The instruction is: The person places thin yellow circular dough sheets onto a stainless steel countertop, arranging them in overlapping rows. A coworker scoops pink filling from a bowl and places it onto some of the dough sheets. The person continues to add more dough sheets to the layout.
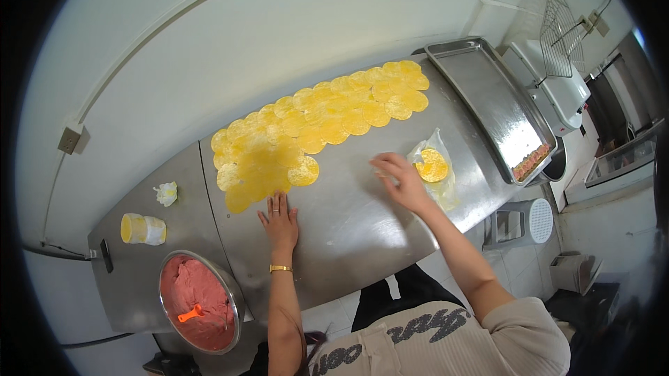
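Note:
Thin yellow round wrappers (334, 112) lie overlapping in a long band on the steel table (334, 195). My left hand (281, 226) rests flat, fingers stretched out and thumb apart, with its fingertips at the near edge of the band's left end. Over the bare steel, my right hand (401, 182) is raised with bent fingers apart and nothing seen in them. Just right of it, a small stack of yellow round wrappers (436, 165) sits on a clear plastic bag (447, 197). No contact between that hand and the stack shows.
Pink minced meat (198, 285) with an orange scoop (190, 313) fills a steel bowl (235, 306) at lower left. Behind it are a wrapped yellow stack (143, 229), crumpled plastic (166, 193) and a dark phone-like object (106, 255). A metal tray (488, 97) holds meat rolls (531, 162); a grey stool (519, 224) stands below.

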`<state>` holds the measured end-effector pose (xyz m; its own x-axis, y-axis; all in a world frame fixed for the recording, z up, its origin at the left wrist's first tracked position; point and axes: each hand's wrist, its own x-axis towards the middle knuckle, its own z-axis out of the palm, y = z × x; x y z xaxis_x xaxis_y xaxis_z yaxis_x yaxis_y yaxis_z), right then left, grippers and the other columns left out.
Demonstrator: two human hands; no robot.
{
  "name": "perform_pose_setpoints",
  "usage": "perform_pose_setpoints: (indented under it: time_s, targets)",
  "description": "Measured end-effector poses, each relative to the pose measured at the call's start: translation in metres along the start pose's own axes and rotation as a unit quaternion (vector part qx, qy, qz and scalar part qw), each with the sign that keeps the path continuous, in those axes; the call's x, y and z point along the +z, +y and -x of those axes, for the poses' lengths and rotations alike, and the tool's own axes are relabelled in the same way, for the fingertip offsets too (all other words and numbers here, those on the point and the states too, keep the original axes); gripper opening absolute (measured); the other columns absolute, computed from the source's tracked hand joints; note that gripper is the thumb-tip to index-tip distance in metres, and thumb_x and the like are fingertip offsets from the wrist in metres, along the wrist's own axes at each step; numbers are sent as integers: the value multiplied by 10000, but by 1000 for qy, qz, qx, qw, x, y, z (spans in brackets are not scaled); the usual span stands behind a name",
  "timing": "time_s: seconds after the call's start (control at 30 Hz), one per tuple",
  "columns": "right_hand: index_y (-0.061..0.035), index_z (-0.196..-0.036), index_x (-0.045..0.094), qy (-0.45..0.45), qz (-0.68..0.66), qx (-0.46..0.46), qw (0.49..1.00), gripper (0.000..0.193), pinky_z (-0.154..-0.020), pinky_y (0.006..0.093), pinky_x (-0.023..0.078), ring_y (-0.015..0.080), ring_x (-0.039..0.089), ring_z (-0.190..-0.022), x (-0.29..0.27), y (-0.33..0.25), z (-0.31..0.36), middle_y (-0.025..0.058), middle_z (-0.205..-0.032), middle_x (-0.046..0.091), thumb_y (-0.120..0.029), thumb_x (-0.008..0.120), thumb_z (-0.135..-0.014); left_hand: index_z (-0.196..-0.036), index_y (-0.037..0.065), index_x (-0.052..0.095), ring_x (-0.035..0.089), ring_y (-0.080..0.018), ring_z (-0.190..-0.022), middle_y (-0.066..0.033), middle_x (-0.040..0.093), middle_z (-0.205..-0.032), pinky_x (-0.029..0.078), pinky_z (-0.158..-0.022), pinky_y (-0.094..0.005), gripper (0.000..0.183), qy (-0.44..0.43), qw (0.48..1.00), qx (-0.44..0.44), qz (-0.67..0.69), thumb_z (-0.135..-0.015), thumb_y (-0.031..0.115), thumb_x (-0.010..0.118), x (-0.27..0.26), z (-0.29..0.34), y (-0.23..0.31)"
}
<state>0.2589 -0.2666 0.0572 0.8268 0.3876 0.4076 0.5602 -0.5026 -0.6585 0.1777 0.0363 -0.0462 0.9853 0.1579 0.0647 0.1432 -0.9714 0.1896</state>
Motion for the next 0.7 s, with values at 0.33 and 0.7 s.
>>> perform_pose_setpoints:
  time_s: [0.33,0.7]
  targets:
    - [-28,-936,596,-70,158,13,985,236,-790,377,485,299,571,-936,-87,77,63,124,-1039,578,-62,640,-706,-1291,14,403,326,-356,-1270,-207,322,-1383,288,-1036,-464,446,32,974,28,221,-929,271,442,-24,19,89]
    - [-3,-854,628,-26,-42,79,996,110,-680,315,488,273,614,-726,-112,128,67,112,-848,631,-28,624,-746,-1343,-22,316,423,-379,-1199,-266,345,-1355,340,-995,-387,508,-148,877,3,457,-964,315,362,16,-16,314]
